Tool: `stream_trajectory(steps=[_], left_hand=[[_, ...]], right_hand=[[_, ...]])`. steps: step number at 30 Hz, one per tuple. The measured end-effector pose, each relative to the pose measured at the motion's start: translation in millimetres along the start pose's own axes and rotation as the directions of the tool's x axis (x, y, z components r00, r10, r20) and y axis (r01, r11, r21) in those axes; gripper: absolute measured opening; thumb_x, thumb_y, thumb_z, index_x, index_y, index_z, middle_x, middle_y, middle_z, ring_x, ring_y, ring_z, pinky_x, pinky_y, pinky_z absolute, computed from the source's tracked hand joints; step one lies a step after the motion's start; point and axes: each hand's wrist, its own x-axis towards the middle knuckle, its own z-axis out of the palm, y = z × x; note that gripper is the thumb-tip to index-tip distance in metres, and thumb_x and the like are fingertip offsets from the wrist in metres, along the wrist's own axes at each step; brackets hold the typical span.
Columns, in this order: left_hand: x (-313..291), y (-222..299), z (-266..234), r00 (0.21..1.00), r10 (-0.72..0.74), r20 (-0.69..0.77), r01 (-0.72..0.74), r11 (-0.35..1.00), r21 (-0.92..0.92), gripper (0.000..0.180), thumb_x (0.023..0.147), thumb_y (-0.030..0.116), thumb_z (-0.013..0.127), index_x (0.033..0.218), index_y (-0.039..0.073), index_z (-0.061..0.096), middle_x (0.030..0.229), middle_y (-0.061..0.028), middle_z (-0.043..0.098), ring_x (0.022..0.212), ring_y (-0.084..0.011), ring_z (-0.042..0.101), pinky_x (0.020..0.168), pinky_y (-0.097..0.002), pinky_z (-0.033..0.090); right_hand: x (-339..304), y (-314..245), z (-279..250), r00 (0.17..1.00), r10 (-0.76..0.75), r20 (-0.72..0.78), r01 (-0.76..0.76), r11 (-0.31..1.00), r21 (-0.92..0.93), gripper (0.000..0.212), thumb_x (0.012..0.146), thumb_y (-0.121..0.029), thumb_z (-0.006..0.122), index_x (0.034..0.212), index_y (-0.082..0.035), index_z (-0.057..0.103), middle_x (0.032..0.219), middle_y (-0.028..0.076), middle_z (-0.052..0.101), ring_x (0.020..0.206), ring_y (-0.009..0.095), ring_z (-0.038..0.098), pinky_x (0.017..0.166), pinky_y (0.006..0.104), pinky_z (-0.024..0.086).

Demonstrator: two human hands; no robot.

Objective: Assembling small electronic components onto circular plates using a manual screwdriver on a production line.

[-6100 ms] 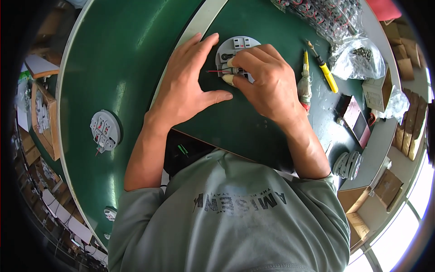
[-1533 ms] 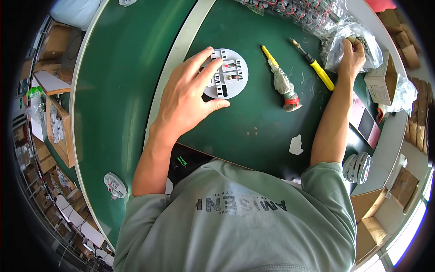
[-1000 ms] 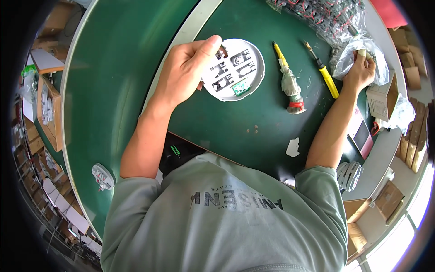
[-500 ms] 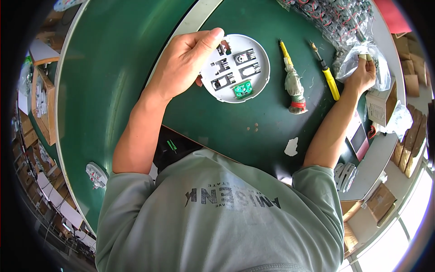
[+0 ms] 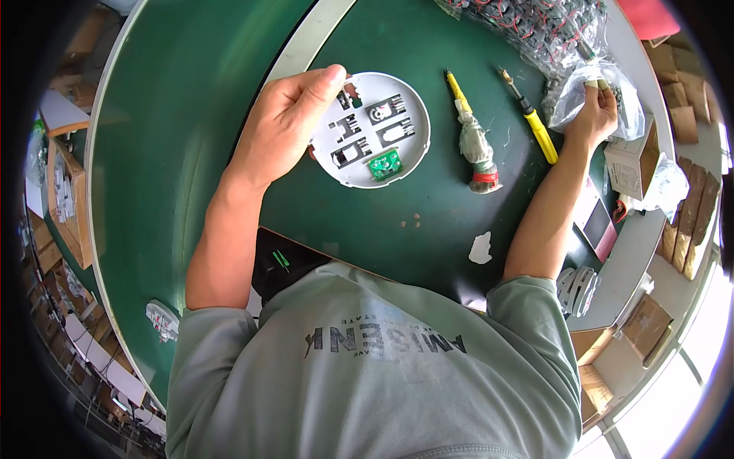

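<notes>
Left hand grips white disc by its edge (green board showing). Right hand at clear bag; can't tell its grasp.

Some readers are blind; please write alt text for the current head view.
A left hand holds a round white housing with a green circuit board, while the right hand is at a clear plastic bag. Between them, a yellow-handled tool and a wrapped tool lie on a green tabletop.
</notes>
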Motion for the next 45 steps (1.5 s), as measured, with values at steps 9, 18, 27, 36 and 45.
stream_trajectory(steps=[9,18,27,36,45], left_hand=[[0.6,-3.2,-2.5,1.000,0.000,0.011,0.000,1.000,0.004,0.047,0.115,0.041,0.056,0.099,0.001,0.075,0.070,0.0079,0.047,0.062,-0.0011,0.045,0.056,-0.0245,0.038],[-0.4,1.3,-0.8,1.000,-0.009,0.020,0.009,1.000,0.019,0.048,0.115,0.042,0.056,0.100,0.000,0.075,0.071,0.0050,0.058,0.063,-0.0014,0.050,0.057,-0.0236,0.042],[-1.0,-1.2,-0.3,0.999,0.002,0.038,-0.002,1.000,-0.005,0.049,0.115,0.042,0.055,0.100,0.001,0.075,0.070,0.0052,0.058,0.061,-0.0014,0.051,0.056,-0.0236,0.043],[-0.7,-4.6,-7.1,0.995,-0.062,0.083,0.061,0.998,0.011,0.047,0.116,0.040,0.053,0.108,-0.002,0.075,0.083,0.0028,0.066,0.074,-0.0029,0.058,0.067,-0.0246,0.048],[2.1,-6.6,-9.8,0.989,-0.076,0.128,0.077,0.997,-0.007,0.047,0.117,0.037,0.052,0.111,-0.003,0.074,0.091,0.0026,0.069,0.082,-0.0031,0.057,0.076,-0.0242,0.049]], right_hand=[[-0.9,-3.6,1.6,1.000,0.022,0.000,-0.022,0.999,-0.026,0.034,0.096,-0.005,0.077,0.123,0.013,0.068,0.113,0.018,0.076,0.096,0.023,0.076,0.088,0.0319,0.065],[-0.6,-2.2,-0.2,0.999,0.031,0.021,-0.031,0.999,-0.029,0.034,0.096,-0.007,0.076,0.124,0.011,0.068,0.111,0.016,0.077,0.096,0.021,0.076,0.088,0.0303,0.063],[-1.4,-1.1,-1.6,0.999,0.031,0.034,-0.030,0.999,-0.043,0.028,0.097,-0.009,0.080,0.121,0.004,0.073,0.104,0.008,0.078,0.088,0.014,0.071,0.081,0.0260,0.057],[3.2,8.5,-6.8,0.999,0.017,0.045,-0.014,0.998,-0.066,0.027,0.098,-0.008,0.079,0.121,0.005,0.072,0.107,0.009,0.077,0.091,0.015,0.071,0.081,0.0267,0.057],[11.2,18.3,-8.2,0.996,0.041,0.084,-0.038,0.999,-0.030,0.028,0.099,-0.006,0.077,0.124,0.005,0.070,0.108,0.010,0.076,0.092,0.016,0.072,0.083,0.0275,0.059]])
